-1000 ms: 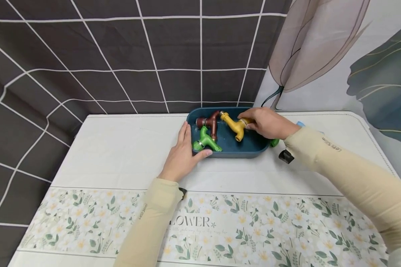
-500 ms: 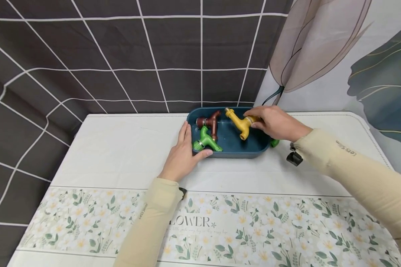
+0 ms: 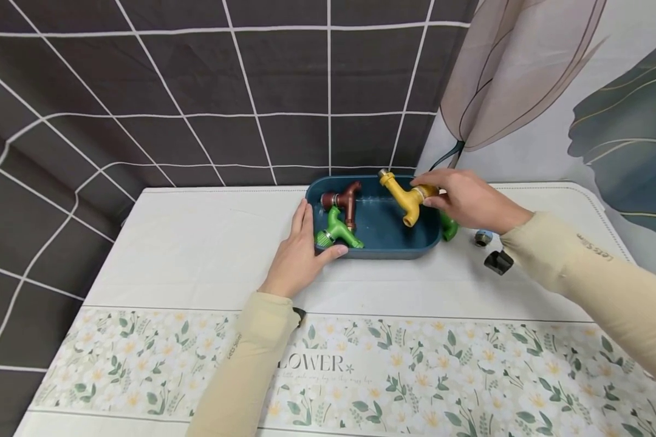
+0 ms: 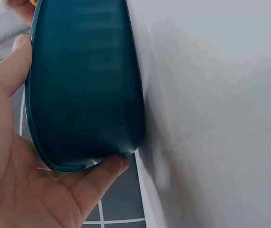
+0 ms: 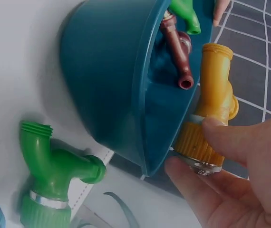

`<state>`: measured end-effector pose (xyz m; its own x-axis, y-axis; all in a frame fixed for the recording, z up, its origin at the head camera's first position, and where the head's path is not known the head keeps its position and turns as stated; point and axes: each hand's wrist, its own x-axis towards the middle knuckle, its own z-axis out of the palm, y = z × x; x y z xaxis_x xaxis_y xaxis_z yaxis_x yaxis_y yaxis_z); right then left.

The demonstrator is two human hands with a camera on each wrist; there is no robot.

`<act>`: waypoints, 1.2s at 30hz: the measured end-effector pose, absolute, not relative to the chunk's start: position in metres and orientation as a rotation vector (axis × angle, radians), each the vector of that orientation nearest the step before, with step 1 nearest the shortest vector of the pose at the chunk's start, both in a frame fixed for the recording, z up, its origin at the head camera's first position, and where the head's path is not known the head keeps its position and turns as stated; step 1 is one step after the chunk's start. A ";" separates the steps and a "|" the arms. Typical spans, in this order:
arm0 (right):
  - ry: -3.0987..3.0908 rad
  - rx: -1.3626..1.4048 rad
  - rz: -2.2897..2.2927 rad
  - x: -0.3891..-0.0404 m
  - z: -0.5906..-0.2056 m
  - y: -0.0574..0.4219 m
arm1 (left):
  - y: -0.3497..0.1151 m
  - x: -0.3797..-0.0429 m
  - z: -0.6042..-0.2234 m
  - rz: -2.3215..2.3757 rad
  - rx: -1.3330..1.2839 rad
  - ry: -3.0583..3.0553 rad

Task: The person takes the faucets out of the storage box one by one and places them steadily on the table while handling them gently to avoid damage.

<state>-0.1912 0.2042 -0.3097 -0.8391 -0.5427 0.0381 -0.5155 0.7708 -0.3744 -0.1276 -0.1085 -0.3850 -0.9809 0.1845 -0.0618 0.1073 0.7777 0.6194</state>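
Note:
My right hand [image 3: 461,195] pinches a yellow plastic tap [image 3: 404,197] by its ribbed knob, thumb on one side and fingers on the other. In the right wrist view the yellow tap [image 5: 214,90] overlaps the rim at the right end of a dark blue oblong tub [image 3: 379,252]. Inside the tub's left half lie a dark red tap [image 3: 347,203] and a green tap [image 3: 336,230]. My left hand [image 3: 297,252] rests against the tub's left end, fingers straight along the outer wall and thumb at the front rim, as the left wrist view also shows [image 4: 12,66].
Just outside the tub's right end lies another green tap [image 5: 50,164] on the white table cover. Beside it sits a small blue piece with a metal threaded end [image 3: 483,237]. A dark checked cloth [image 3: 284,91] hangs behind the table.
The yellow tap has moved right and up from the tub's middle toward its right end, held in my right hand. The blue piece has come into fuller view. My left hand and the tub stay put.

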 end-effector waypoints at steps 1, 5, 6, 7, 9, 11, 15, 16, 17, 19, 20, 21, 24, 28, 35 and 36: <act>2.890 -0.872 -0.584 -0.190 -0.309 0.205 | -0.109 -0.128 -0.385 0.984 0.235 2.849; 2.890 -0.876 -0.598 -0.187 -0.307 0.209 | -0.109 -0.128 -0.385 0.991 0.240 2.850; 2.890 -0.874 -0.603 -0.185 -0.305 0.210 | -0.109 -0.128 -0.385 0.992 0.242 2.851; 2.892 -0.873 -0.605 -0.184 -0.304 0.212 | -0.109 -0.128 -0.385 0.992 0.243 2.853; 2.897 -0.863 -0.613 -0.180 -0.302 0.215 | -0.109 -0.128 -0.385 0.990 0.246 2.856; 2.914 -0.858 -0.612 -0.178 -0.300 0.219 | -0.109 -0.128 -0.385 0.990 0.248 2.857; 2.945 -0.824 -0.621 -0.174 -0.298 0.227 | -0.109 -0.128 -0.385 0.983 0.239 2.856; 2.955 -0.818 -0.620 -0.174 -0.298 0.228 | -0.110 -0.128 -0.385 0.982 0.237 2.857; 2.962 -0.805 -0.627 -0.172 -0.298 0.230 | -0.110 -0.128 -0.385 0.982 0.234 2.856; 2.976 -0.797 -0.633 -0.171 -0.298 0.233 | -0.109 -0.128 -0.385 0.982 0.231 2.855; 2.979 -0.799 -0.637 -0.171 -0.298 0.234 | -0.109 -0.128 -0.386 0.982 0.231 2.855; 2.987 -0.804 -0.633 -0.170 -0.298 0.236 | -0.109 -0.128 -0.386 0.982 0.232 2.854; 2.992 -0.811 -0.641 -0.169 -0.299 0.241 | -0.109 -0.128 -0.386 0.980 0.236 2.852; 2.989 -0.784 -0.652 -0.165 -0.298 0.249 | -0.109 -0.128 -0.386 0.990 0.246 2.851; 2.999 -0.709 -0.664 -0.160 -0.295 0.259 | -0.110 -0.129 -0.388 0.996 0.253 2.862; 3.006 -0.710 -0.666 -0.158 -0.294 0.261 | -0.110 -0.129 -0.389 0.996 0.255 2.863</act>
<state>-0.1582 0.2609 -0.2944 -0.8988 -0.4238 0.1118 -0.4314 0.8100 -0.3972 -0.1292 -0.1104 -0.3885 -0.9810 0.1898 -0.0392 0.1244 0.7720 0.6234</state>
